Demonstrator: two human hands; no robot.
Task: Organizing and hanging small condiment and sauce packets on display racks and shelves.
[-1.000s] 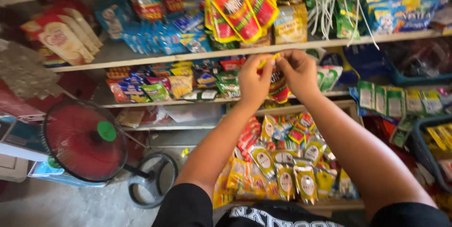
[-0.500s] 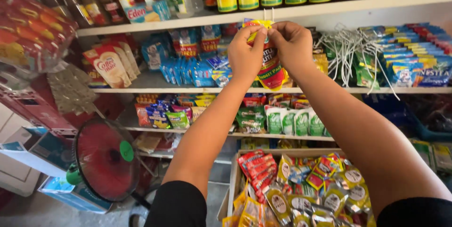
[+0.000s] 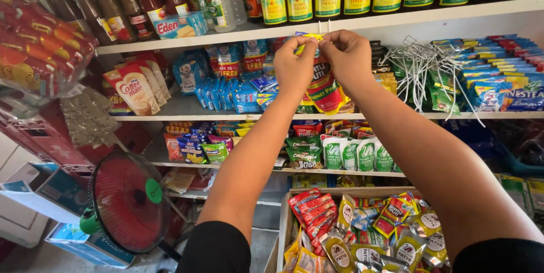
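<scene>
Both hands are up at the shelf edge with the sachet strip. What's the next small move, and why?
Probably ease the strip's top onto the hook at the shelf edge. Both the left hand and right hand pinch the yellow top of the sachet strip right below that thin white hook, and the strip hangs free beneath them. Whether it has caught cannot be told, so don't let go first.

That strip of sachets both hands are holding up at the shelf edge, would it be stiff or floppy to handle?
Probably floppy: the sachet strip hangs limp below the left hand and right hand, which pinch only its top. Likely light, since fingertips alone bear it. Its glossy film may be slippery.
</scene>
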